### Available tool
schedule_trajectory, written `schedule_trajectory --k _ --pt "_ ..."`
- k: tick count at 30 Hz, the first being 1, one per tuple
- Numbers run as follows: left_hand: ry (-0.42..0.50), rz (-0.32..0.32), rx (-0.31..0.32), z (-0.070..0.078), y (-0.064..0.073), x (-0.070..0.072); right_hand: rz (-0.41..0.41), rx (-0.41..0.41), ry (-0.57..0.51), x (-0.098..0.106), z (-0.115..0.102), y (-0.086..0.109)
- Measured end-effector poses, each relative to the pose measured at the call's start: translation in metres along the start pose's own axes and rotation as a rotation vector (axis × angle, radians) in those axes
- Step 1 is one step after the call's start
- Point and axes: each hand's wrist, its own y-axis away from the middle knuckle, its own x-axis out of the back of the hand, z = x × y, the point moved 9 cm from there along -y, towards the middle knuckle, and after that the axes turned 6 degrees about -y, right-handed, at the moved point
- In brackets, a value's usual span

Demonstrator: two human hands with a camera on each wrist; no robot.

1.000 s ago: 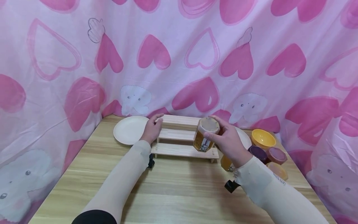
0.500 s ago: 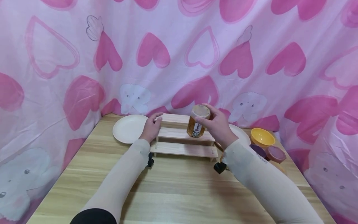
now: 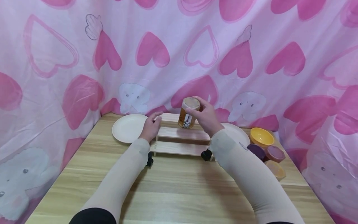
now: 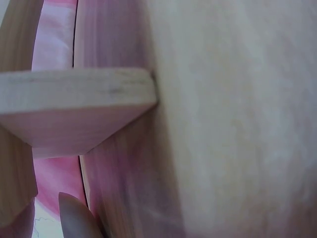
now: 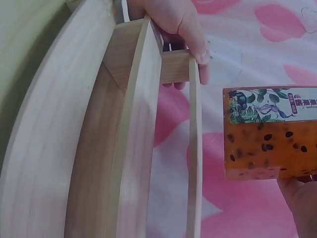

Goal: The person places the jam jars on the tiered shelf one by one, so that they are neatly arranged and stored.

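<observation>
My right hand [image 3: 207,116] holds an amber jar [image 3: 185,120] with a pale lid, thumb on one side and fingers on the other. Dark seeds and a printed label show on the jar [image 5: 270,144] in the right wrist view, where it stands off from the top step. In the head view it overlaps the upper steps of a three-step wooden rack [image 3: 181,147]. My left hand [image 3: 151,127] grips the left end of the rack's top step; the right wrist view shows its thumb [image 5: 197,47] at the board's edge and fingertips below.
A white plate [image 3: 129,128] lies left of the rack and another plate [image 3: 237,135] lies right, partly behind my right arm. Beyond it stand a yellow bowl [image 3: 262,137] and jars with purple [image 3: 256,151], pink [image 3: 275,154] and yellowish [image 3: 275,169] tops. A heart-patterned curtain [image 3: 153,49] hangs behind.
My right hand has carried the amber jar left and toward the back, over the rack's upper steps. The left hand has stayed at the rack's left end.
</observation>
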Motion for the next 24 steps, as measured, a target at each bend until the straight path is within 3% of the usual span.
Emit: schedule_trajectory --k 9,24 --pt "-0.013 -0.001 -0.016 0.001 0.000 0.000 0.006 0.046 -0.006 -0.017 0.004 -0.021" --pt "-0.003 -0.014 -0.026 -0.001 -0.004 0.000 0.022 0.008 -0.017 -0.035 0.006 -0.044"
